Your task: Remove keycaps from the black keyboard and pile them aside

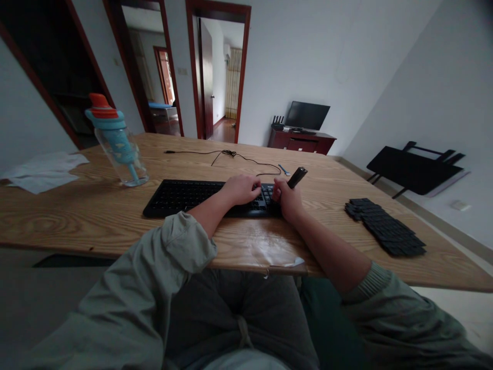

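Observation:
A black keyboard [185, 198] lies on the wooden table in front of me. My left hand [242, 189] rests across its right part, with the fingers curled down against it and the fingertips partly hidden. Over the number pad, my right hand [288, 198] is closed around a tool with a dark, thick handle [298, 177]. The handle sticks up and tilts to the right; its lower end is hidden by the fist. A thin black cable [246, 158] runs behind the keyboard, and a small blue tool [284, 170] lies beyond my right hand.
Small black pieces that look like keycaps [389, 228] lie in close rows at the table's right. A clear bottle with an orange lid [119, 144] stands at left, beside crumpled white tissues [46, 169]. The table's front edge [246, 268] is close to my lap.

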### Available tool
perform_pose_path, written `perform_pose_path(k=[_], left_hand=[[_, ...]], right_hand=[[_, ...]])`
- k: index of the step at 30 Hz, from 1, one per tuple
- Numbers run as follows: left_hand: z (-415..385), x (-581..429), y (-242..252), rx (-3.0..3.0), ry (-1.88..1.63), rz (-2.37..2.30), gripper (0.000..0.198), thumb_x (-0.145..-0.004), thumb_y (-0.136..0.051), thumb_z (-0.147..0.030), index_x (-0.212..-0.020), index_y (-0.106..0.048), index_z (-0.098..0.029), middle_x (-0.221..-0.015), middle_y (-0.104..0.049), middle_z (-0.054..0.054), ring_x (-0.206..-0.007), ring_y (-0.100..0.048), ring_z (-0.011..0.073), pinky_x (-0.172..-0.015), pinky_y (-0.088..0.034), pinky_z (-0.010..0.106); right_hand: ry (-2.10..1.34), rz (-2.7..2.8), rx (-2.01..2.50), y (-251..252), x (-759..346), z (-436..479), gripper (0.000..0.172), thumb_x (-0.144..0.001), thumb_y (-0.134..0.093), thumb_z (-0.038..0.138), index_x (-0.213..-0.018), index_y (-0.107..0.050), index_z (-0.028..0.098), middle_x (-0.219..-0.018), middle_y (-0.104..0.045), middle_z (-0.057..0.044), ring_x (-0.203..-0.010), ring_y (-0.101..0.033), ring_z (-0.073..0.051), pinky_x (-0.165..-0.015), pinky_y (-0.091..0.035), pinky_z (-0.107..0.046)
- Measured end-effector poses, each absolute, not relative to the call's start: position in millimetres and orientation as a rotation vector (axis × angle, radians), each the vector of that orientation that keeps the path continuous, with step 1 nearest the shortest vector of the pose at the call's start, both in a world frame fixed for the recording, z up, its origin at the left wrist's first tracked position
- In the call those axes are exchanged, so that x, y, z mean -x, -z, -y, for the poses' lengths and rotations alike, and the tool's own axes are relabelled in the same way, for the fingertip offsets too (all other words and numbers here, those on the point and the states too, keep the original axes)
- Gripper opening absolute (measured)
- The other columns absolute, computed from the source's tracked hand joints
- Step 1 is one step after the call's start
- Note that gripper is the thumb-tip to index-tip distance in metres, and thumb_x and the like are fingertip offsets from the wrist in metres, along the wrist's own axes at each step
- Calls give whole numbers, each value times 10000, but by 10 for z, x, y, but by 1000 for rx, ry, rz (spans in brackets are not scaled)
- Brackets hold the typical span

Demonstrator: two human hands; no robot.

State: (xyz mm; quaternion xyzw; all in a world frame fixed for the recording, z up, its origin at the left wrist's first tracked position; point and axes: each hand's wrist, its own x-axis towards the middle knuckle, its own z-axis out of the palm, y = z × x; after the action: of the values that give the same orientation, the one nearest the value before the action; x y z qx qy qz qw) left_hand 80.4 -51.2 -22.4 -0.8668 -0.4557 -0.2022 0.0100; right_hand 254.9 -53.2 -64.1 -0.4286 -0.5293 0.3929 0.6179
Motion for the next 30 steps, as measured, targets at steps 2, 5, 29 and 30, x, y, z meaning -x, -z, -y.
perform_pose_path(k=[2,5,29,30], left_hand=[[487,-815,254,2718,625,1412,234,-909,-543,-307,-984,-743,-212,-950,-744,73,-838,-668,240,-750,-500,322],[438,-838,314,2731,613,1418,232,-911,-543,-316,-987,-738,-215,-952,-748,66,-835,-674,235,-746,-508,321],[398,-968,488,2575,484,1324,300,-935,-532,-341,-1078,-765,-217,-1098,-712,98,-1078,-621,284,-960,-488,408],[404,-968,485,2575,479,1322,306,-942,-525,-346,-1083,-763,-214,-1098,-710,100,-1078,-622,284,-958,-489,409]], right_hand=[[-896,1171,979,649,-2526,498,323,-762,-638,432,-604,-425,247,-497,-408,45,-442,-337,-116,-432,-287,-291],[-828,1177,990,687,-2511,431,260,-746,-608,365,-587,-444,240,-484,-414,44,-441,-352,-111,-416,-290,-268],[-461,1521,1047,625,-2421,394,316,-782,-518,381,-528,-403,231,-510,-378,31,-488,-354,-107,-456,-255,-264],[-449,1533,1053,612,-2410,414,321,-783,-510,390,-527,-398,232,-505,-382,29,-485,-357,-108,-457,-252,-266]])
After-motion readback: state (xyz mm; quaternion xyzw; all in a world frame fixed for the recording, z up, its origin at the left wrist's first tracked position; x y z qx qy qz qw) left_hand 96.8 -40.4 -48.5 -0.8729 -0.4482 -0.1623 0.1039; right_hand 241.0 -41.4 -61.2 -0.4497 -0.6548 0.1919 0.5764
